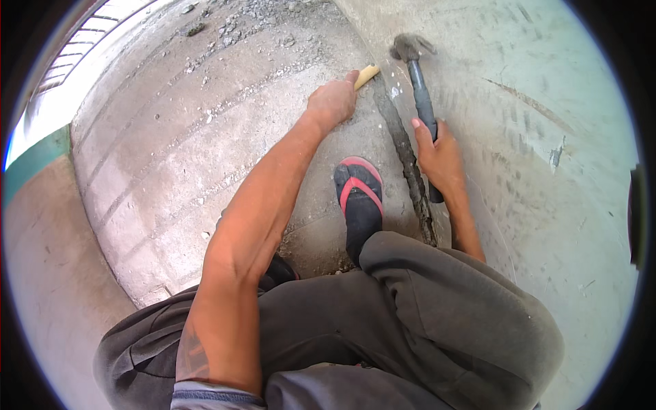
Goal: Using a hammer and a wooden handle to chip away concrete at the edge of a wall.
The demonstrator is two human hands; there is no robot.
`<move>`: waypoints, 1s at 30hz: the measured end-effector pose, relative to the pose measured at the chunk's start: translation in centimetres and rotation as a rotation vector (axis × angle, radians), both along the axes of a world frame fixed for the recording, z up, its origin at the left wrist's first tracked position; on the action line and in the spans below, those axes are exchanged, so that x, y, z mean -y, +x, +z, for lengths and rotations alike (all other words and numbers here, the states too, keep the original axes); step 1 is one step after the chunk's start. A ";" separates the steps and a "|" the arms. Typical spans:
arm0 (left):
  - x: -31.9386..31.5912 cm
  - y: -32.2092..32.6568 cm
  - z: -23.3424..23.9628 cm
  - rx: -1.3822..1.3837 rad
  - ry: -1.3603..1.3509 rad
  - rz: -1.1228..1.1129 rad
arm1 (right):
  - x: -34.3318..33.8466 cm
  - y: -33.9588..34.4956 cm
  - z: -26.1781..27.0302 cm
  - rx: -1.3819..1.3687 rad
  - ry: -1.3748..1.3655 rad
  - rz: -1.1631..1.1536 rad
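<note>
My left hand (333,101) is closed around a short yellow bar-like tool (367,77), most of it hidden by the fingers. Its visible end points toward the foot of the wall. In my right hand (443,159) is a claw hammer (422,89), gripped low on its dark handle. The worn head is up beside the wall, apart from the yellow tool. Between my hands a rough, narrow groove (408,159) runs through the concrete floor (246,138) along the wall's base.
A pale green, scuffed wall (553,128) rises close on my right. Loose rubble (246,25) lies at the far end of the floor. My foot in a pink-strapped flip-flop (361,189) stands left of the groove. A low wall (56,230) bounds the left side, with a metal grille (84,41) beyond.
</note>
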State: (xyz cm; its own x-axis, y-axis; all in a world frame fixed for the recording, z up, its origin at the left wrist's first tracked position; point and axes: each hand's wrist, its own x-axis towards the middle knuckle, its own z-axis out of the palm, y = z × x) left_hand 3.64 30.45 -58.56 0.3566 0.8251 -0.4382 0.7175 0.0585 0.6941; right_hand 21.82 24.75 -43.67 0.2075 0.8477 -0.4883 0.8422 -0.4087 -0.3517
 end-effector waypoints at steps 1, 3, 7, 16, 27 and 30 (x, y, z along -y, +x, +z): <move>0.7 0.3 0.5 -0.041 -0.038 0.060 | -0.3 -0.5 0.5 0.002 -0.006 -0.005; 0.9 0.2 1.4 -0.067 -0.034 0.046 | -1.0 -2.0 1.5 0.016 0.175 0.068; 1.2 0.2 1.6 -0.066 0.019 0.055 | -2.2 -3.6 1.2 -0.027 0.254 0.144; 1.6 0.6 2.6 -0.043 -0.052 0.053 | -3.2 -2.1 -1.7 0.106 0.038 0.156; -1.9 0.8 2.9 0.273 -0.646 -0.366 | -3.4 -1.4 2.3 -0.116 -0.086 -0.020; -2.1 -0.8 1.2 0.008 -0.022 0.034 | -3.8 -4.0 3.6 -0.114 -0.009 -0.004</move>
